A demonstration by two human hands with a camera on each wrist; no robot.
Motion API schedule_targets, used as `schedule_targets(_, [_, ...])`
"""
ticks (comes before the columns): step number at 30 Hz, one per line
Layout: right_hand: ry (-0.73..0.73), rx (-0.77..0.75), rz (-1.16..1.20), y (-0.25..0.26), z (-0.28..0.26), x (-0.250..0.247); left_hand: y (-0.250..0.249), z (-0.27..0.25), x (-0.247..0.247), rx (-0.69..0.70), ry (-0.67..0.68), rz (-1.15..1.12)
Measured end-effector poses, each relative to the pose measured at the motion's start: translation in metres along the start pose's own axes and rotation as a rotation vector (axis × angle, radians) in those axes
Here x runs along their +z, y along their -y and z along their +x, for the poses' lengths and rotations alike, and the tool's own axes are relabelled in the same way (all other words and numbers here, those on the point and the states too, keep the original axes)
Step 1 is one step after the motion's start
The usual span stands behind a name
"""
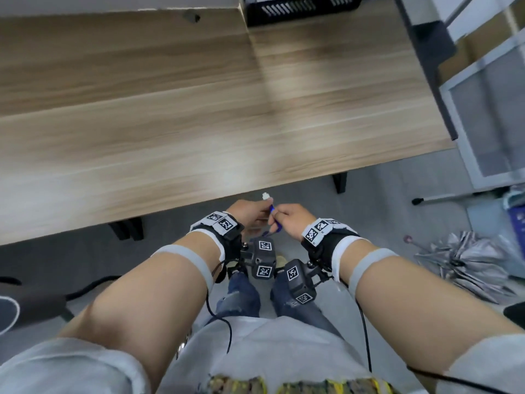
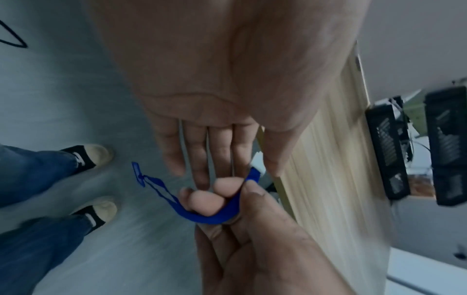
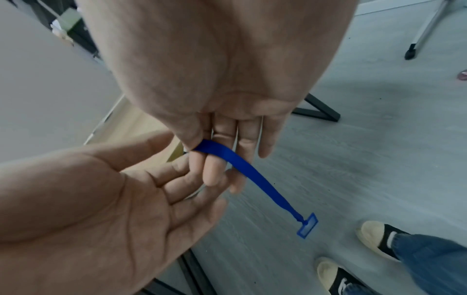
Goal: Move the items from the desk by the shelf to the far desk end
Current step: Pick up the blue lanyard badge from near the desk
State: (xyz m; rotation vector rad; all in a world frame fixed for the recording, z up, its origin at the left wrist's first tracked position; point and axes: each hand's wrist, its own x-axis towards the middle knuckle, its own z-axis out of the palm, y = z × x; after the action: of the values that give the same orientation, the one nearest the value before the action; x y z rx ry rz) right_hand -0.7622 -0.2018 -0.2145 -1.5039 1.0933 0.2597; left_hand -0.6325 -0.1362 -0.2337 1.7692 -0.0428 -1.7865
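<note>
A blue lanyard (image 1: 277,224) with a small white piece (image 1: 266,196) at its top is held in the air just in front of the desk's near edge. My right hand (image 1: 277,213) pinches the strap (image 3: 227,155) between thumb and fingers. My left hand (image 1: 262,207) faces it, and its thumb and forefinger hold the white piece (image 2: 255,159). The strap (image 2: 202,216) loops under my right fingers and hangs down to a flat blue tag (image 3: 307,225) over the floor. The wooden desk (image 1: 199,109) lies bare in front of me.
A black mesh tray (image 1: 301,8) sits at the desk's far edge. A glass-fronted shelf unit (image 1: 488,109) stands to the right. A folded grey umbrella (image 1: 468,260) lies on the floor at right. A dark chair (image 1: 17,302) is at my left. Black desk legs (image 1: 127,228) stand below the edge.
</note>
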Motion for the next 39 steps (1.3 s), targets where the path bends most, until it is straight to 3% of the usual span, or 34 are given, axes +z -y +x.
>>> schedule_targets(5, [-0.148,-0.017,0.145,-0.027,-0.034,-0.052,-0.029,-0.016,0.064,0.199,0.106,0.083])
schedule_targets(10, [-0.176,-0.098,0.231,-0.059,-0.066,-0.118,-0.056,-0.023,0.144,0.349,0.094,0.007])
schedule_targets(17, [-0.144,-0.169,0.222,-0.14,-0.107,-0.229,-0.076,-0.032,0.298,0.425,0.03,-0.003])
schedule_targets(22, [-0.232,-0.282,0.296,-0.158,-0.143,-0.31,-0.082,-0.035,0.382,0.474,0.065,0.091])
schedule_targets(28, [-0.296,-0.266,0.604,-0.157,-0.159,-0.389,-0.098,-0.037,0.438,0.404,0.272,0.125])
schedule_targets(33, [-0.584,-0.169,0.687,-0.188,-0.168,-0.468,-0.116,-0.007,0.455,0.416,0.267,0.368])
schedule_targets(37, [-0.907,0.038,0.704,-0.255,-0.161,-0.526,-0.129,0.007,0.475,0.442,0.2,0.418])
schedule_targets(39, [-1.036,0.18,0.573,-0.28,-0.156,-0.545,-0.133,0.012,0.488,0.462,0.169,0.487])
